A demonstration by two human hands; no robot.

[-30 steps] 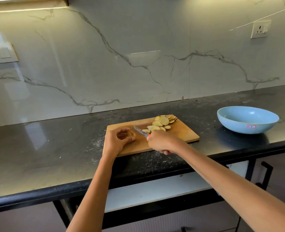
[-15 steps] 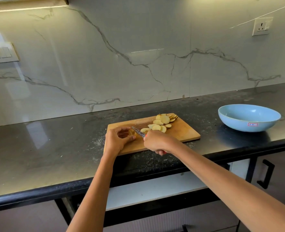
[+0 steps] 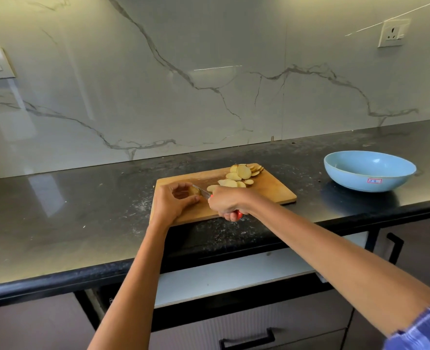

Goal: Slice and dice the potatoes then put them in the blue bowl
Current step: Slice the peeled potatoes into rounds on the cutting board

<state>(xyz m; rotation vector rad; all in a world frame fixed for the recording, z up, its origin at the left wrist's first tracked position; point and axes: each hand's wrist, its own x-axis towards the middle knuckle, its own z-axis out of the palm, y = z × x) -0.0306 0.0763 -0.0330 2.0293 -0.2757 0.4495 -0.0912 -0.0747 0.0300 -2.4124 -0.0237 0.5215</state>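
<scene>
A pale blue round bowl point(image 3: 369, 170) with a small red-and-white sticker sits on the speckled black stone counter point(image 3: 82, 205). The tan wooden cutting board point(image 3: 272, 190) carries pale yellow, brown-edged potato slices point(image 3: 241, 174). Behind runs a white, grey-veined marble wall point(image 3: 208, 72).

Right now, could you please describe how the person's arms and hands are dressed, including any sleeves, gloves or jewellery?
Both hands are bare, with no gloves: the left hand and the right hand show no rings or watch that I can make out. Both forearms are uncovered. Only the right arm shows clothing: a blue-and-white striped fabric sleeve at the picture's lower right corner.
</scene>
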